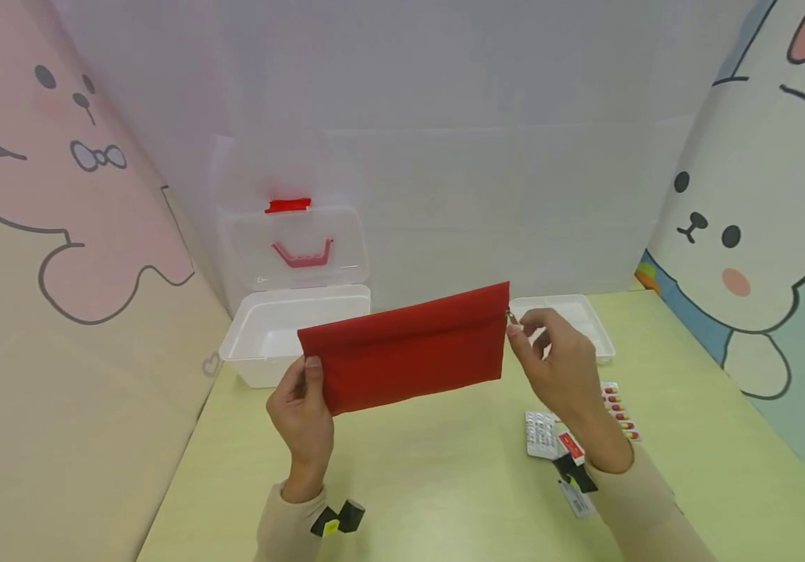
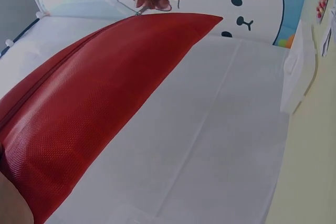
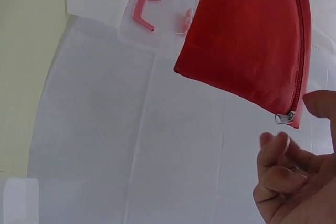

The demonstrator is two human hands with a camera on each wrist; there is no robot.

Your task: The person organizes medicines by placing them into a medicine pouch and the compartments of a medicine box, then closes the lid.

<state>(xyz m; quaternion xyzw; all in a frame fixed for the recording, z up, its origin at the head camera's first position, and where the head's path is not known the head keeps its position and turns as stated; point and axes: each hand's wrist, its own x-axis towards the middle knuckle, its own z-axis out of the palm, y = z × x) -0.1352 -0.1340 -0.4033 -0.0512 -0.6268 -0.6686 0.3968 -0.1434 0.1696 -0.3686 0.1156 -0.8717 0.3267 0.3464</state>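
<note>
A red zippered pouch (image 1: 409,347) is held up over the table, its closed-looking zipper running along one long edge. My left hand (image 1: 304,410) grips the pouch's left end, thumb on the near face. At the other end, my right hand (image 1: 560,359) is right at the metal zipper pull (image 3: 284,118), which sits at the pouch's corner. In the right wrist view the thumb and bent fingers of that hand stand apart around the pull. The left wrist view shows the pouch's face (image 2: 100,98) stretching away toward the right hand's fingers.
Behind the pouch stands a white box (image 1: 254,336) with its clear lid (image 1: 346,242) raised, bearing a red handle. A shallow white tray (image 1: 602,336) lies behind the right hand. Blister packs (image 1: 541,434) and capsules (image 1: 613,398) lie on the table (image 1: 402,484) at right.
</note>
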